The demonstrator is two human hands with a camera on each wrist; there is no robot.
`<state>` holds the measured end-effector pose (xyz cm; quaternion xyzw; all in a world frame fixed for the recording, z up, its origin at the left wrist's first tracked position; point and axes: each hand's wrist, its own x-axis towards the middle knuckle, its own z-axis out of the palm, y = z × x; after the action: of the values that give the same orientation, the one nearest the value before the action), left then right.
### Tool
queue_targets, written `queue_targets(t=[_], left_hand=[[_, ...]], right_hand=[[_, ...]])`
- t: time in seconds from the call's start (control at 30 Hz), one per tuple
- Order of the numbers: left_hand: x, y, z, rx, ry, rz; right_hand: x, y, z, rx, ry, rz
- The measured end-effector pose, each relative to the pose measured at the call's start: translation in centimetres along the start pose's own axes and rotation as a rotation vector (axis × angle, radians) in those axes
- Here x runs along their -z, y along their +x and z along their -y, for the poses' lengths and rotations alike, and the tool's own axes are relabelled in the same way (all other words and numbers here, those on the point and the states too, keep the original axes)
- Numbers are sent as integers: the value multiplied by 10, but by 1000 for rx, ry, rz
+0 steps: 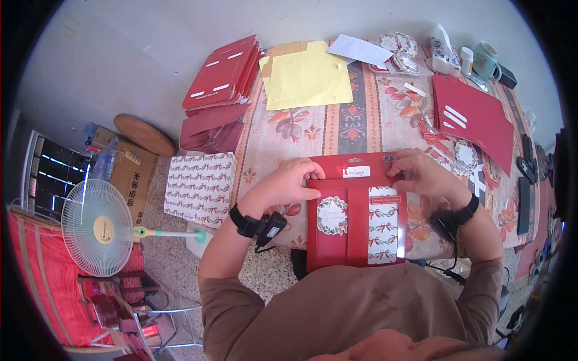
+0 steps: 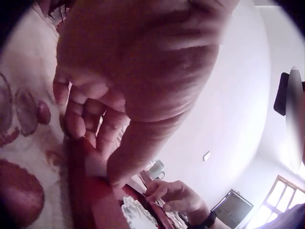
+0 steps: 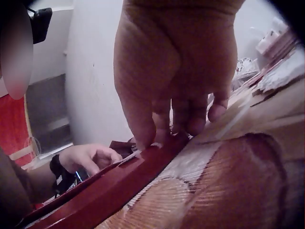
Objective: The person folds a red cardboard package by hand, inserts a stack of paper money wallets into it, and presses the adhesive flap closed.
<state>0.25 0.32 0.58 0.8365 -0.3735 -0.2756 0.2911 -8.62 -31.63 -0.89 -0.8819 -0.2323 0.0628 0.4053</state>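
Observation:
A flat red card box with a hang-hole top flap stands at the table's front edge, against the person's brown shirt. Through its left window shows a wreath-shaped card, and through the right one a strip with bows and greenery. The left hand pinches the upper left of the box. In the left wrist view its thumb lies on the front while the other fingers bend over the edge. At the upper right corner the right hand grips the box, thumb and fingers on either side of its edge.
Stacked red folders stand at the back left, beside yellow sheets and a white envelope. Bow-patterned paper lies left. Rightward are red sheets, wreath cutouts and a mug. A fan stands by the table.

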Motion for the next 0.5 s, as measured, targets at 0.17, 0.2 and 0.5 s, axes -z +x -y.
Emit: queue_targets(t=[0.17,0.2,0.5], left_hand=[[-21,-21,-5,-21,72,-337],[-29,-28,-9,-32,72,-326],[-88,-70,-48,62,439,-251]], right_hand=[[-3,-5,0,30,-27,-72],[-2,-6,1,18,-29,-82],[-4,-7,0,-100,15,-57]])
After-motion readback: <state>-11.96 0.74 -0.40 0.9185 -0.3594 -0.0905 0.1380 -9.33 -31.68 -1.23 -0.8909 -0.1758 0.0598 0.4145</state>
